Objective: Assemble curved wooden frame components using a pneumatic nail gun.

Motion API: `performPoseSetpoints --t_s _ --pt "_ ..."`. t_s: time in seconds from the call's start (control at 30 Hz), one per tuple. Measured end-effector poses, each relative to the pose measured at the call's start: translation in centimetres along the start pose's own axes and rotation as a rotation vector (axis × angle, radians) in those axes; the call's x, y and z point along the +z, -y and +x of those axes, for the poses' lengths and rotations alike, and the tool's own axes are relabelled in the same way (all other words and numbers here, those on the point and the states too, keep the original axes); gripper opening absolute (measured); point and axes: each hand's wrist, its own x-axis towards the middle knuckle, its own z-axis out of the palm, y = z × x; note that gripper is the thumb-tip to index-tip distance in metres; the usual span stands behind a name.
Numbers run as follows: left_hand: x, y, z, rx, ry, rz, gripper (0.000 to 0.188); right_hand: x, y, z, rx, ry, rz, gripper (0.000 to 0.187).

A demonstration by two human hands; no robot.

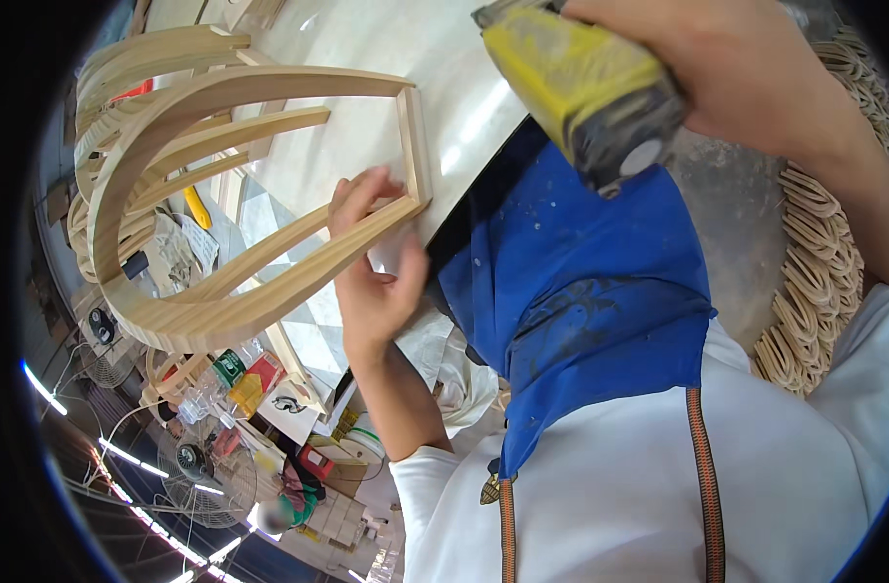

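Note:
A pale wooden frame (202, 325), bent into a U with a short straight crosspiece, lies at the left on a light, glossy tabletop (367, 136). My left hand (375, 277) is at its near corner, slightly blurred, with fingers curled round the lower rail and the thumb on the near side. Part of the palm is hidden by the rail. At the upper right, my right hand (683, 49) is closed on a yellow and black power tool (571, 83), held above my blue apron (600, 262). The tool's exact kind and front end cannot be made out.
More curved wooden frames (124, 68) stand behind at the left, near a yellow-handled tool (198, 207). Bottles and boxes (255, 384) sit on a surface below. Stacked U-shaped wooden pieces (804, 262) line the floor at right. A person (289, 505) is far off at lower left.

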Motion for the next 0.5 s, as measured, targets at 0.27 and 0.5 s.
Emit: performPoseSetpoints --t_s 0.27,0.5 --pt "-1.1 -0.9 3.4 -0.246 -0.131 -0.417 0.042 4.8 -1.5 2.7 -0.344 -0.224 -0.321 0.017" --pt "0.8 -1.0 8.4 -0.352 -0.095 -0.445 0.053 7.9 -4.0 3.9 -0.531 -0.318 -0.109 0.03"
